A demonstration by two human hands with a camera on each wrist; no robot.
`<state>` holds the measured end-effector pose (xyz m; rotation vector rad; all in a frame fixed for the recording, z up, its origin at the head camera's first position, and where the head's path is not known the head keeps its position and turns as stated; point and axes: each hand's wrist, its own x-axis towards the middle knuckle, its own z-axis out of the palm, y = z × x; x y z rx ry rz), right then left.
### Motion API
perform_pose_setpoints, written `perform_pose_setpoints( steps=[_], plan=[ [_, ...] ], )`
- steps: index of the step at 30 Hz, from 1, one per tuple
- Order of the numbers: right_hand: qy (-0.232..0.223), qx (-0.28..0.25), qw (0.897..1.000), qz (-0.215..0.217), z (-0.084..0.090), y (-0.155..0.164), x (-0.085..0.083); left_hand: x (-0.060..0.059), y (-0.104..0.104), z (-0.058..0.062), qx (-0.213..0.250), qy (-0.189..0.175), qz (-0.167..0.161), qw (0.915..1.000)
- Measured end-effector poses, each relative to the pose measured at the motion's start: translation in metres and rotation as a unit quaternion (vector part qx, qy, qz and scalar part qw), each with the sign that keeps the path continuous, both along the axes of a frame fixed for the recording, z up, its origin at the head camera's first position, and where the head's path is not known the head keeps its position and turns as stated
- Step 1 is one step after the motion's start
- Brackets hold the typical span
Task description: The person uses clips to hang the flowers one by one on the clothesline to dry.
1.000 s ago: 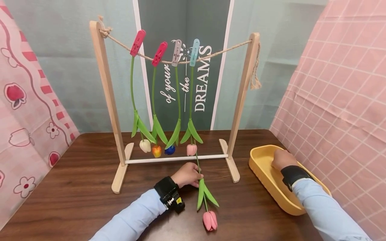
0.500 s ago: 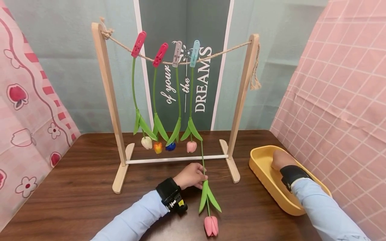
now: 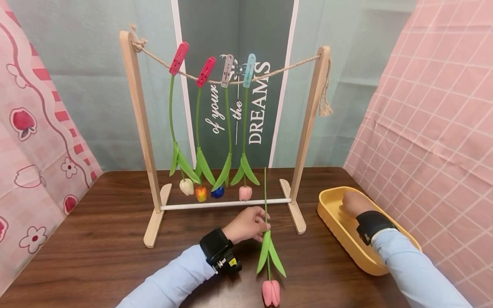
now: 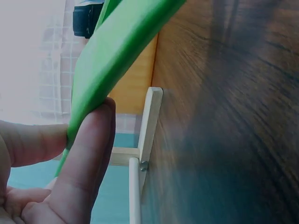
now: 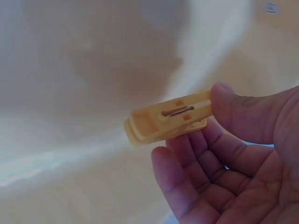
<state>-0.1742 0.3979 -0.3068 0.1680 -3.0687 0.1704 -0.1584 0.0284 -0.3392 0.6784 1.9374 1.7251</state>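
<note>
My left hand (image 3: pixel 248 224) pinches the green stem of a pink artificial tulip (image 3: pixel 271 292) just above its leaves. The bloom points down toward me and the bare stem end points up. In the left wrist view, thumb and finger squeeze the stem by a green leaf (image 4: pixel 112 56). Inside the yellow tray (image 3: pixel 327 214), my right hand (image 3: pixel 356 204) holds a yellow clothespin (image 5: pixel 168 119) between thumb and fingers, as the right wrist view shows. The head view hides this clothespin behind the hand.
A wooden stand (image 3: pixel 140 119) carries a rope (image 3: pixel 292 65). Red clothespins (image 3: pixel 179 58), a grey clothespin (image 3: pixel 227 70) and a light blue clothespin (image 3: pixel 249 70) hang white, orange, blue and pink tulips (image 3: pixel 245 193) upside down. A white bar (image 3: pixel 215 205) joins the stand's feet.
The left hand has shifted right with the tulip, whose stem now stands more upright in the head view. The right hand has moved slightly left within the tray.
</note>
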Motion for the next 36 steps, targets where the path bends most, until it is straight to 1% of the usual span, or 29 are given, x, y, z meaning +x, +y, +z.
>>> perform_pose_setpoints(
  steps=[5,8,11,15,17,19,21,24,29,33,36],
  plan=[
    [-0.004,-0.042,0.998,-0.048,0.017,-0.011,0.006,0.004,0.001,0.004,0.01,0.011,0.003,0.9999],
    [0.017,-0.052,0.997,-0.058,0.029,-0.014,0.008,0.006,0.002,0.007,0.021,0.02,0.002,0.9996],
    [0.045,-0.067,0.995,-0.059,0.043,-0.018,0.01,0.008,0.003,0.013,0.028,0.032,0.002,0.9991],
    [0.099,-0.091,0.99,-0.049,0.062,-0.027,0.013,0.011,0.001,0.024,0.029,0.052,0.002,0.9982],
    [0.134,-0.107,0.984,-0.045,0.07,-0.032,0.015,0.012,0.0,0.029,0.03,0.061,0.0,0.9977],
    [0.17,-0.124,0.976,-0.047,0.078,-0.039,0.018,0.014,-0.001,0.034,0.031,0.071,-0.001,0.997],
    [0.197,-0.149,0.968,-0.05,0.087,-0.046,0.021,0.014,-0.002,0.039,0.029,0.08,-0.001,0.9963],
    [0.233,-0.176,0.955,-0.049,0.1,-0.058,0.025,0.015,-0.002,0.045,0.014,0.101,0.007,0.9947],
    [0.277,-0.214,0.936,-0.039,0.122,-0.08,0.03,0.017,-0.005,0.06,-0.001,0.135,0.022,0.9906],
    [0.312,-0.239,0.919,-0.027,0.138,-0.097,0.034,0.018,-0.005,0.067,0.0,0.157,0.039,0.9868],
    [0.341,-0.246,0.907,-0.011,0.147,-0.108,0.036,0.018,-0.005,0.071,-0.005,0.174,0.053,0.9833]
  ],
)
